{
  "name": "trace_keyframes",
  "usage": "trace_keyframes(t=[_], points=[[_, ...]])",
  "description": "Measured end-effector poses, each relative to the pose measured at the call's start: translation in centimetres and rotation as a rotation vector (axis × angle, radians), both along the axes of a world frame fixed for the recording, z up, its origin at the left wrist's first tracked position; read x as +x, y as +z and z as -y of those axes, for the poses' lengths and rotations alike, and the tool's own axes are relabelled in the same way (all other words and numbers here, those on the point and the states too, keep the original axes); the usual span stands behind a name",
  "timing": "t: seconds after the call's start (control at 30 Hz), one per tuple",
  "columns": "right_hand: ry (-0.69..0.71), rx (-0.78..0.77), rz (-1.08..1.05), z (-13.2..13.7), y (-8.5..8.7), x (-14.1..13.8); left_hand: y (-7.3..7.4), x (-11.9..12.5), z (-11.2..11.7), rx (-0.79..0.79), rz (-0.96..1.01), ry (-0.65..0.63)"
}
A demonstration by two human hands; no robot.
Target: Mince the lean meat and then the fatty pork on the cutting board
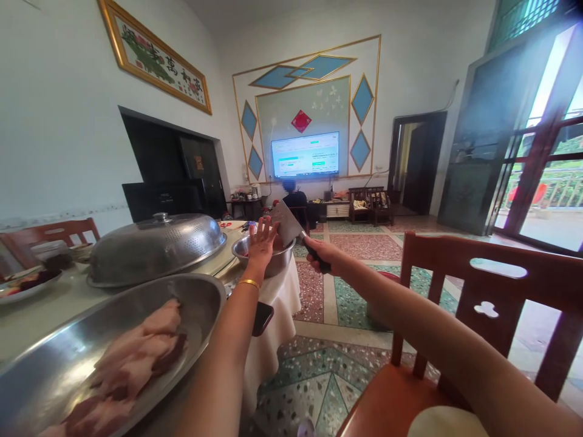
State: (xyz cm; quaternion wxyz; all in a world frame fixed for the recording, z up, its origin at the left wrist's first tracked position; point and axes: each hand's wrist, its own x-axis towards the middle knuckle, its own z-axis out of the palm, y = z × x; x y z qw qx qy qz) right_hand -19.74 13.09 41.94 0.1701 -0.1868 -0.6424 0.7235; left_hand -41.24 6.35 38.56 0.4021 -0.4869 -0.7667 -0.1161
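My right hand (pixel 324 255) grips the dark handle of a cleaver (pixel 286 223), its broad blade raised and tilted over a metal bowl (pixel 283 262) at the table's edge. My left hand (pixel 262 241), a gold bangle at its wrist, is held up beside the blade with fingers spread. Whether its fingertips touch the blade I cannot tell. Reddish contents show partly inside the bowl, mostly hidden behind my left hand. Nearer to me, a large steel basin (pixel 207 291) holds pieces of raw pale-pink meat (pixel 141 352).
A domed metal cover (pixel 157 246) stands on the cloth-covered table (pixel 285 303). A phone (pixel 263 318) lies at its edge, below my left forearm. To the right is a wooden chair (pixel 449 261). Further off, a person (pixel 296 203) is near the lit television (pixel 305 156).
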Motion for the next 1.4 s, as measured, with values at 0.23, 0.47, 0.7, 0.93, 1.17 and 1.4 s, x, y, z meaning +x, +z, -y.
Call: trace_keyframes(t=[0.23,0.47,0.7,0.93,1.17,1.4], points=[[-0.067,0.03,0.058,-0.7,0.7,0.0,1.9,-1.0,0.4,0.045,0.085,0.071],[-0.075,-0.026,0.111,-0.9,0.0,0.3,2.2,2.6,-1.0,-0.109,-0.006,-0.145],[0.063,-0.097,0.069,-0.7,-0.4,2.2,2.1,1.9,-0.8,-0.088,-0.032,-0.12],[0.108,-0.094,0.072,-0.5,-1.2,3.0,1.7,-0.1,-0.1,-0.073,0.036,-0.021],[0.061,-0.023,0.062,-1.3,-0.5,3.1,2.9,-1.2,-0.2,0.036,0.088,0.001],[0.028,-0.053,0.108,-1.3,-0.5,2.2,4.0,2.0,-0.5,-0.163,-0.046,-0.12]])
